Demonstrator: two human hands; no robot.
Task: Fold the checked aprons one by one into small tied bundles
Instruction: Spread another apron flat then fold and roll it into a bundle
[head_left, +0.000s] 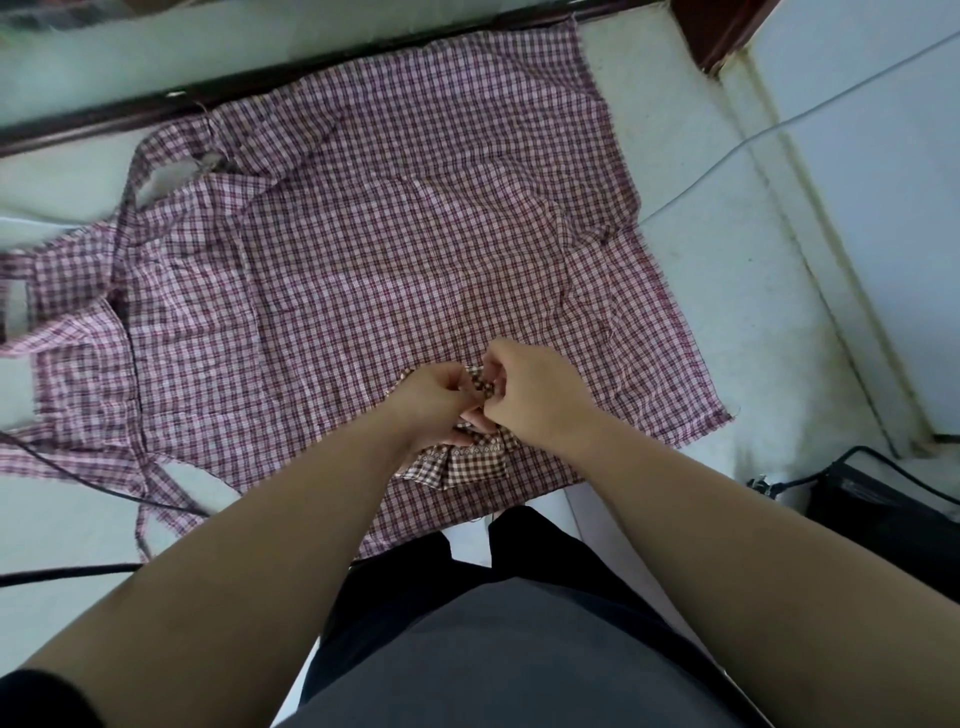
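Head view, looking down over the forearms. A small brown checked bundle (475, 462) is seen low in the middle. It rests on top of the pink checked apron (395, 234), close to that apron's near edge.

The bundle is worked by both hands at once. The left hand (434, 402) and the right hand (532, 395) are brought knuckle to knuckle above it. Their fingers are curled and pinched on a short run of strap (484, 387) that shows between them. Which fingers hold which end cannot be told, because the fingertips are folded under and hidden. The close, opposed grip is judged to serve a knot being drawn tight. The bundle is kept under the hands, probably so that the folds cannot spring open.

The pink checked apron is spread open on the white surface (727, 291), with its neck loop and ties trailing to the left. It is judged to be laid ready as the next one to fold, and it doubles as a work mat.

A black cable (67, 573) is noted at the lower left, near a trailing tie. A white cable (727, 150) lies at the right and a black box (883, 514) at the lower right. The ties could be snagged on the black cable when that apron is gathered.
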